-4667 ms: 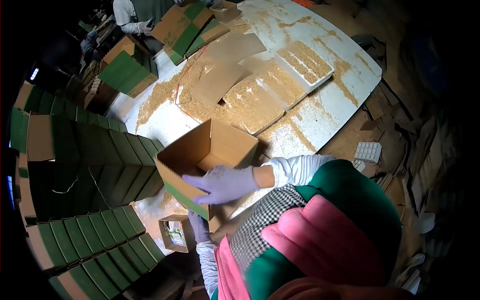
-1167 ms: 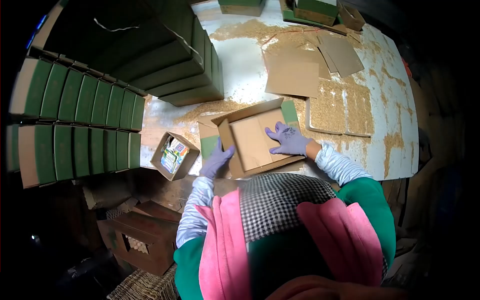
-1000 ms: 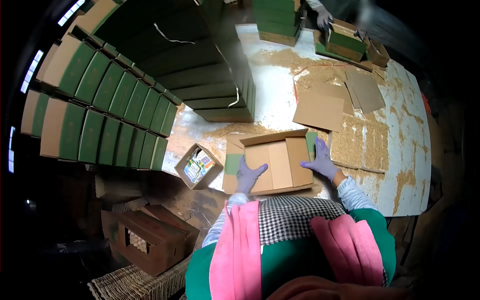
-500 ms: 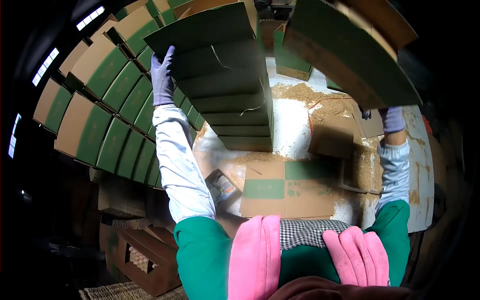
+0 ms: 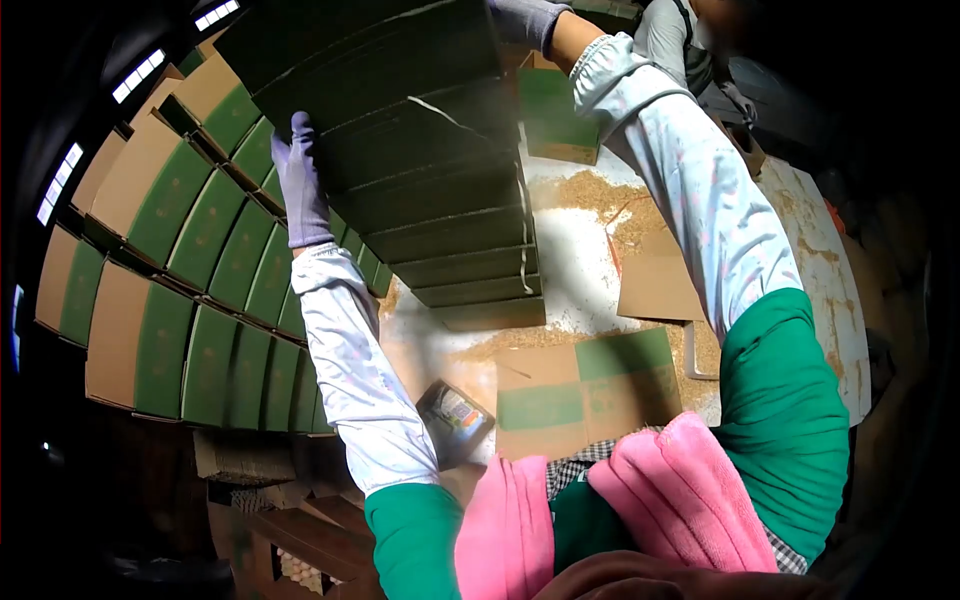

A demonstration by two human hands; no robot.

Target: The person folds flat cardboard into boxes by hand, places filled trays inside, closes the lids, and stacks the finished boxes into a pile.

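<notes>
A tall stack of green cardboard boxes [image 5: 430,170] rises in front of me, its top cut off by the upper frame edge. My left hand [image 5: 303,185], in a light purple glove, lies along the stack's left edge with fingers stretched upward. At the upper right of the stack, my right hand [image 5: 530,18], gloved alike, grips the edge of the uppermost cardboard box [image 5: 350,45]; its fingertips are partly out of frame. Pale strips hang down the stack's face.
Rows of green-and-brown boxes [image 5: 165,230] stand at left. A flattened carton [image 5: 540,405] and a dark container [image 5: 455,420] lie below the stack. Wood shavings [image 5: 595,195] cover parts of the white surface. Another person [image 5: 665,40] is at the upper right.
My right hand has swung from the far right to the stack's top, bringing the large box over. My left hand stays at the stack's left edge. A person has come into view.
</notes>
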